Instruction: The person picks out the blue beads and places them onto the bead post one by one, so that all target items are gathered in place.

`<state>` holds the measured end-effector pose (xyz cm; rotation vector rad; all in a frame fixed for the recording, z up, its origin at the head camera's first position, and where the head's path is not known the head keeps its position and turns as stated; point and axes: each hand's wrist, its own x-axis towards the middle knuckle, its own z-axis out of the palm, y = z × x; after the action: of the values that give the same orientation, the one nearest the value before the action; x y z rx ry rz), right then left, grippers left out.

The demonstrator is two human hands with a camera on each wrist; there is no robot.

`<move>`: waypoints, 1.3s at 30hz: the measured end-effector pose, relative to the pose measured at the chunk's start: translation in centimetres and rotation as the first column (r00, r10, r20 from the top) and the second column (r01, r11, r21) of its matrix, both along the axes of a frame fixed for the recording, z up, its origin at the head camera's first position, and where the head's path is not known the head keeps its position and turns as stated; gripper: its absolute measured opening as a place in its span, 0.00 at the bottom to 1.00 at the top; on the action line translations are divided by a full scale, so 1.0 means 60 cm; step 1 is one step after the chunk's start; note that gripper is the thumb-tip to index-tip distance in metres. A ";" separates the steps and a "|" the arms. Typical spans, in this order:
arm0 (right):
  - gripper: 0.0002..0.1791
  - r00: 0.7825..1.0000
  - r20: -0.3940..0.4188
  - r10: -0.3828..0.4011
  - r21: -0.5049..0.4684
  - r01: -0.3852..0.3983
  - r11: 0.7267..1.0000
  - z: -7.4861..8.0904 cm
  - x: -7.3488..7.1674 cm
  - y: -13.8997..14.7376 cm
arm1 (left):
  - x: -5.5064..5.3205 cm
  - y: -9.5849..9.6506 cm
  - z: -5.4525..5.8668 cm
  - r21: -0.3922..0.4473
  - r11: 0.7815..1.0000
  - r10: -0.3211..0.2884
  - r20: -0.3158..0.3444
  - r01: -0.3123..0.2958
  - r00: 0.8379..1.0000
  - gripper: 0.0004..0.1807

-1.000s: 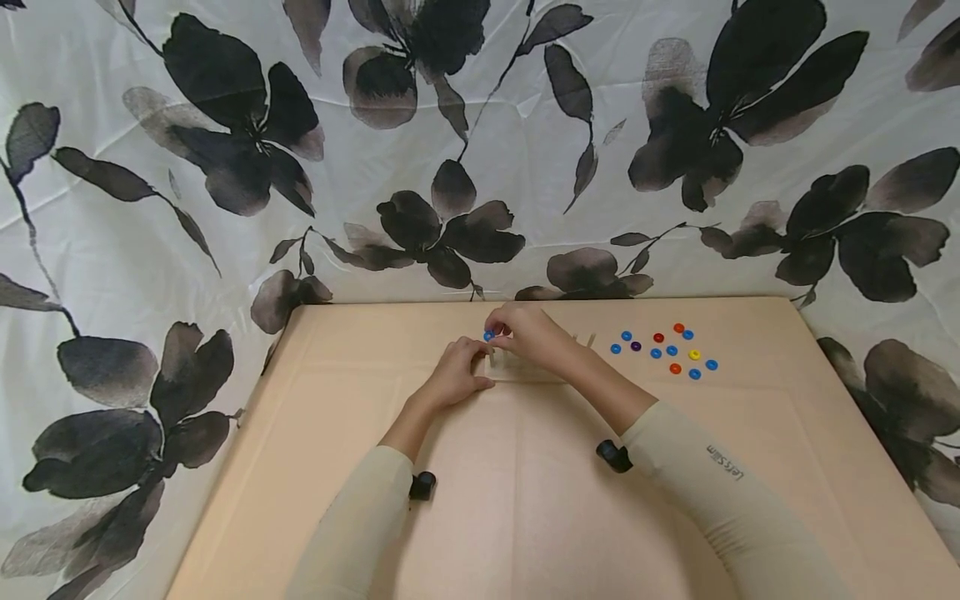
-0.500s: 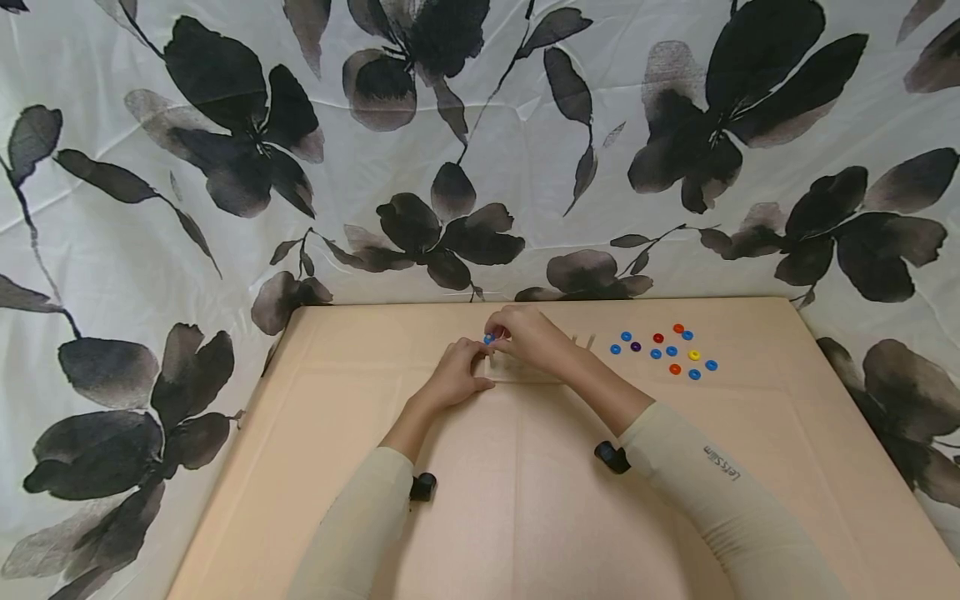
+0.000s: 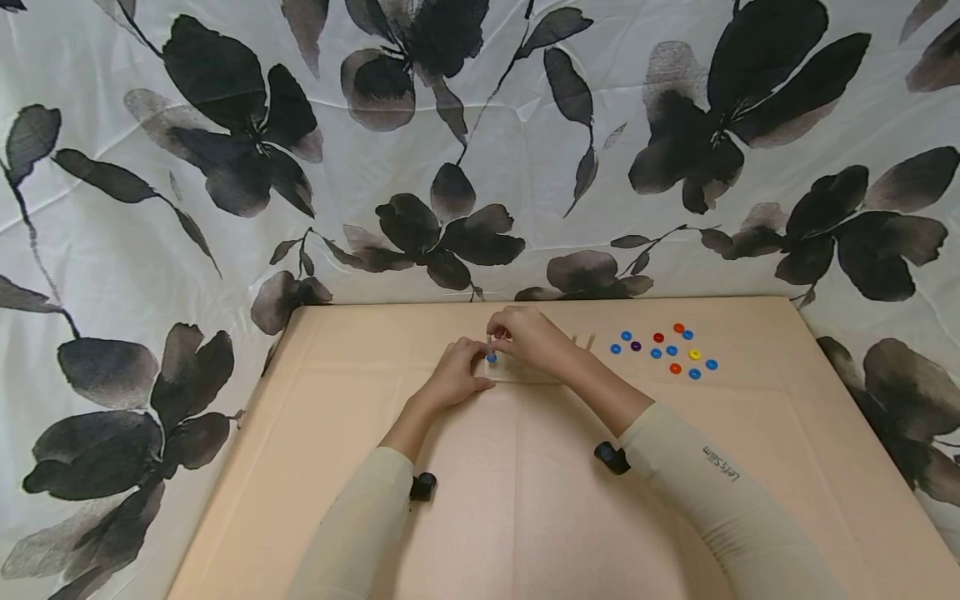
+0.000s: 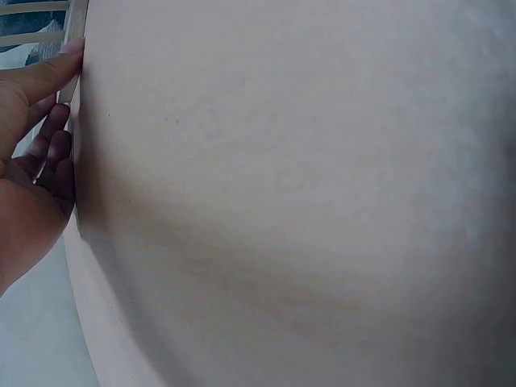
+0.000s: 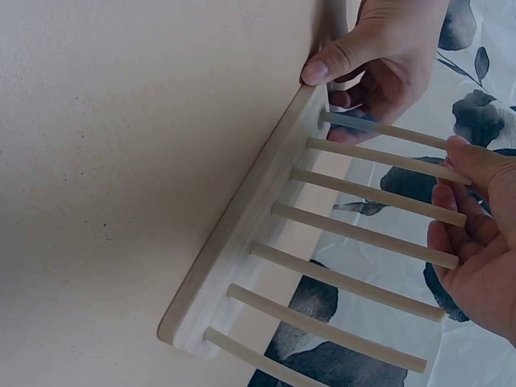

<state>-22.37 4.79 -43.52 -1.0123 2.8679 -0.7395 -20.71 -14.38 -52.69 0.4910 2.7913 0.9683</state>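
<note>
A pale wooden peg board (image 5: 234, 222) with several upright pegs (image 5: 347, 282) stands at the far middle of the table. My left hand (image 3: 452, 375) grips one end of its base, thumb on the near side and fingers behind. My right hand (image 3: 528, 335) is at the top of the end peg, thumb and fingers around the tip, with no ring between them. A blue ring (image 3: 491, 358) is low on that peg, below the right hand; the right wrist view shows it only as a blue blur. My right hand hides much of the board in the head view.
Several small rings lie loose right of the board: blue (image 3: 712, 365), red (image 3: 658, 337), orange-red (image 3: 675, 368), yellow (image 3: 694, 355) and dark purple (image 3: 636, 346). The table (image 3: 465, 517) ends at a flower-printed cloth (image 3: 525, 167) behind.
The blue ring, between the right fingers at the peg's top in the earlier frames, has been let go and dropped down the peg. The left hand has stayed in place on the board.
</note>
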 end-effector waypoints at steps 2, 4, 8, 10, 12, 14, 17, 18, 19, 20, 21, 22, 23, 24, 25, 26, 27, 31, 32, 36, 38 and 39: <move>0.06 1.000 0.001 -0.002 0.007 0.002 1.000 0.000 0.000 -0.001 | 0.000 0.000 0.000 0.002 1.000 0.001 -0.001 -0.001 1.000 0.31; 0.06 1.000 0.003 -0.004 0.009 0.004 1.000 0.001 0.000 -0.002 | 0.000 0.000 0.000 0.002 1.000 0.001 -0.004 -0.001 1.000 0.31; 0.06 1.000 0.011 -0.012 0.007 0.012 1.000 0.004 0.002 -0.002 | 0.000 0.000 0.000 0.002 1.000 0.002 -0.009 -0.002 1.000 0.30; 0.07 1.000 0.014 -0.018 0.005 0.018 1.000 0.006 0.004 0.000 | 0.000 0.000 0.000 0.004 1.000 0.001 -0.003 -0.001 1.000 0.29; 0.08 1.000 0.013 -0.024 0.002 0.024 1.000 0.008 0.006 0.004 | 0.000 0.000 0.001 0.009 1.000 0.001 0.003 -0.001 1.000 0.28; 0.10 0.999 0.023 -0.033 -0.008 0.033 0.999 0.012 0.008 0.008 | 0.000 0.000 0.001 0.015 1.000 0.000 0.012 -0.001 1.000 0.27; 0.12 0.998 0.027 -0.048 -0.023 0.049 0.999 0.021 0.009 0.018 | -0.001 0.000 0.000 0.019 1.000 0.002 0.016 -0.002 1.000 0.26; 0.12 0.998 0.029 -0.055 -0.028 0.056 0.998 0.025 0.010 0.021 | -0.001 0.000 0.000 0.019 1.000 0.002 0.017 -0.003 1.000 0.26; 0.13 0.998 0.028 -0.061 -0.034 0.062 0.998 0.028 0.011 0.026 | -0.001 0.000 -0.001 0.016 1.000 0.003 0.018 -0.003 1.000 0.26; 0.13 0.998 0.025 -0.066 -0.040 0.067 0.997 0.032 0.011 0.031 | -0.001 0.000 -0.001 0.015 1.000 0.003 0.020 -0.004 1.000 0.26; 0.13 0.997 0.017 -0.071 -0.045 0.071 0.996 0.035 0.011 0.036 | -0.002 0.000 -0.002 0.011 1.000 0.004 0.017 -0.004 1.000 0.26; 0.13 0.997 0.013 -0.075 -0.052 0.076 0.996 0.039 0.012 0.042 | -0.002 0.000 -0.003 0.008 1.000 0.005 0.019 -0.005 1.000 0.26; 0.13 0.997 0.012 -0.080 -0.060 0.081 0.995 0.042 0.013 0.047 | -0.003 0.000 -0.004 0.007 1.000 0.006 0.021 -0.006 1.000 0.26; 0.13 0.996 0.008 -0.086 -0.068 0.087 0.994 0.045 0.014 0.054 | -0.003 0.000 -0.004 0.005 1.000 0.007 0.024 -0.007 1.000 0.27; 0.12 0.996 0.007 -0.094 -0.079 0.094 0.992 0.048 0.015 0.061 | -0.003 0.000 -0.005 0.004 1.000 0.007 0.027 -0.007 1.000 0.27; 0.12 0.995 0.005 -0.101 -0.090 0.101 0.991 0.051 0.016 0.068 | -0.003 0.000 -0.005 0.005 1.000 0.008 0.030 -0.008 1.000 0.27; 0.12 0.994 0.001 -0.109 -0.100 0.108 0.989 0.053 0.018 0.075 | -0.004 0.001 -0.005 0.006 1.000 0.009 0.033 -0.010 0.999 0.27; 0.13 0.990 -0.007 -0.142 -0.140 0.140 0.980 0.062 0.025 0.108 | -0.003 0.002 -0.005 0.020 1.000 0.015 0.042 -0.016 0.999 0.28; 0.13 0.989 -0.011 -0.148 -0.150 0.145 0.978 0.063 0.026 0.117 | -0.003 0.002 -0.004 0.023 1.000 0.016 0.041 -0.017 0.999 0.28; 0.12 0.985 -0.021 -0.174 -0.181 0.167 0.969 0.065 0.030 0.150 | -0.003 0.001 -0.004 0.031 0.999 0.017 0.038 -0.018 0.999 0.28; 0.12 0.982 -0.029 -0.184 -0.190 0.175 0.966 0.065 0.031 0.167 | -0.003 0.001 -0.005 0.031 0.999 0.015 0.038 -0.017 0.999 0.28; 0.12 0.981 -0.030 -0.191 -0.191 0.182 0.965 0.064 0.032 0.175 | -0.003 0.001 -0.005 0.034 0.999 0.015 0.038 -0.016 0.999 0.28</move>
<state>-20.44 15.30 -39.68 -0.7906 3.0115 -1.0297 -20.87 -14.32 -52.99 0.4514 2.7529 1.0199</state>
